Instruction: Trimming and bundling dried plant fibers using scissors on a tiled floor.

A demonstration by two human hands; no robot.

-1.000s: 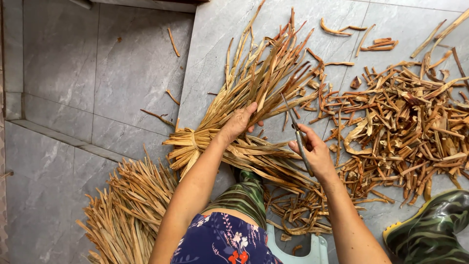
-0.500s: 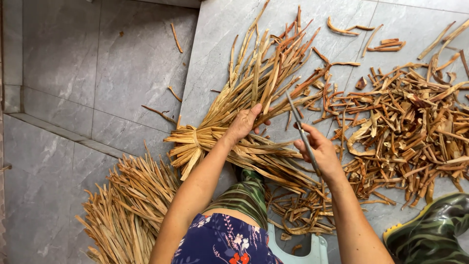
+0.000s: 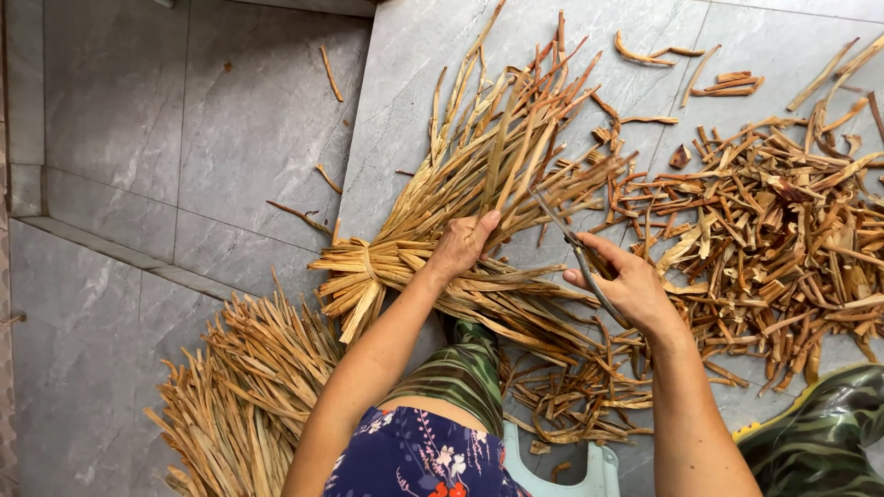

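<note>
The tiled floor [image 3: 230, 138] is seen from above, and the tied bundle of dried stalks [image 3: 460, 212] lies near its middle, with its long axis slanting from the bound end at lower left to loose tips fanned toward upper right. A second bundle [image 3: 249, 396], below and left of the tied bundle, is cut off by the bottom edge. To the right of the tied bundle a heap of cut pieces [image 3: 783, 239] is spread, partly cut off at the right edge. The left hand [image 3: 460, 247] is pressed flat on the tied bundle, fingers loosely curled over the stalks. The right hand [image 3: 631, 285] is closed around the handles of scissors [image 3: 575, 248]; the blades point up-left into the stalks, and their gap cannot be made out.
</note>
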